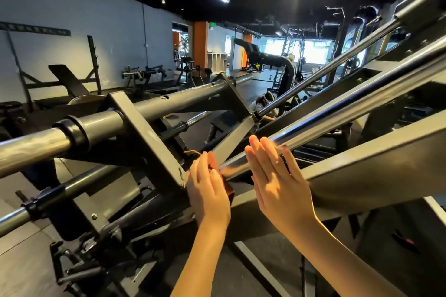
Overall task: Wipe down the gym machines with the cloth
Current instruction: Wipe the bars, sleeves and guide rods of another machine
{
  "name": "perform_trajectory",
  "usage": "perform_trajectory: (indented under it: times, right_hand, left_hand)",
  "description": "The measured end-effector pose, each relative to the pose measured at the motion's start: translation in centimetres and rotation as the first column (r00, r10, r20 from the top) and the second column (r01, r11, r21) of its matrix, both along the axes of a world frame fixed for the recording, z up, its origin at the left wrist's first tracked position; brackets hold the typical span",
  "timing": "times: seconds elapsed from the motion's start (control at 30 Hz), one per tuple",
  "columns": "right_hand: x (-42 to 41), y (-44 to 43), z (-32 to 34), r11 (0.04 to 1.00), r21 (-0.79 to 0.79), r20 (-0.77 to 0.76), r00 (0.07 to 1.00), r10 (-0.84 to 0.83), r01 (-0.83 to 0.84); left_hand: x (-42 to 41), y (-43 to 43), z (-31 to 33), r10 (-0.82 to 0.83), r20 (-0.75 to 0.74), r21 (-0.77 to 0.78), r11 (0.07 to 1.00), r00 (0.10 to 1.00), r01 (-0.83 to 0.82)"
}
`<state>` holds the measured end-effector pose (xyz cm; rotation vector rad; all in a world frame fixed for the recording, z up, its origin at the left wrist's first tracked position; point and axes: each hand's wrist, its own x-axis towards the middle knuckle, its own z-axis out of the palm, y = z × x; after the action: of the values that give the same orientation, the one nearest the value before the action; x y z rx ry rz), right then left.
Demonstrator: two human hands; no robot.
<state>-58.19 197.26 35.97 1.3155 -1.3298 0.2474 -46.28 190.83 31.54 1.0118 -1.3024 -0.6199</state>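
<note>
A big grey leg-press machine fills the view. One of its chrome guide rails [337, 113] runs from the centre up to the right. At the rail's lower end my left hand [207, 188] holds a brown cloth [228, 188] against the chrome; only a small part of the cloth shows past my fingers. My right hand [277, 176] is flat with straight fingers, its fingertips against the same rail just above the cloth. A grey frame beam [376, 164] lies right beside that hand.
A thick grey crossbar with a chrome weight sleeve [31, 149] juts out at left. A second chrome rail [325, 75] runs higher up. Benches and racks [70, 79] stand along the far wall, with dark rubber floor [255, 272] below.
</note>
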Motion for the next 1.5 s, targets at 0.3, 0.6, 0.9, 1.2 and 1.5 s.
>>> perform_trajectory:
  times: [0.3, 0.6, 0.9, 1.2, 1.5]
  right_hand:
    - [0.4, 0.3, 0.2, 0.996, -0.04, 0.017, 0.996, 0.085, -0.084]
    - [0.1, 0.6, 0.1, 0.999, -0.004, -0.022, 0.998, 0.052, -0.052]
    - [0.0, 1.1, 0.7, 0.998, -0.006, -0.037, 0.997, 0.069, -0.07]
    - [-1.2, 1.7, 1.6, 0.993, 0.023, -0.052, 0.991, 0.12, -0.119]
    - [-1.2, 1.6, 1.5, 0.996, 0.02, -0.024, 0.996, 0.082, -0.082]
  left_hand:
    - [4.7, -3.3, -2.9, -0.015, 0.323, 0.005, 1.0, 0.946, 0.014]
    - [0.7, -0.2, 2.3, -0.158, 0.301, -0.246, 0.94, 0.941, 0.236]
    - [3.4, -2.2, -1.4, -0.113, 0.224, 0.016, 0.994, 0.968, 0.113]
    - [1.5, -2.7, 1.2, -0.196, 0.312, -0.251, 0.927, 0.93, 0.279]
    - [1.4, -0.8, 2.4, -0.203, 0.193, -0.078, 0.972, 0.96, 0.221]
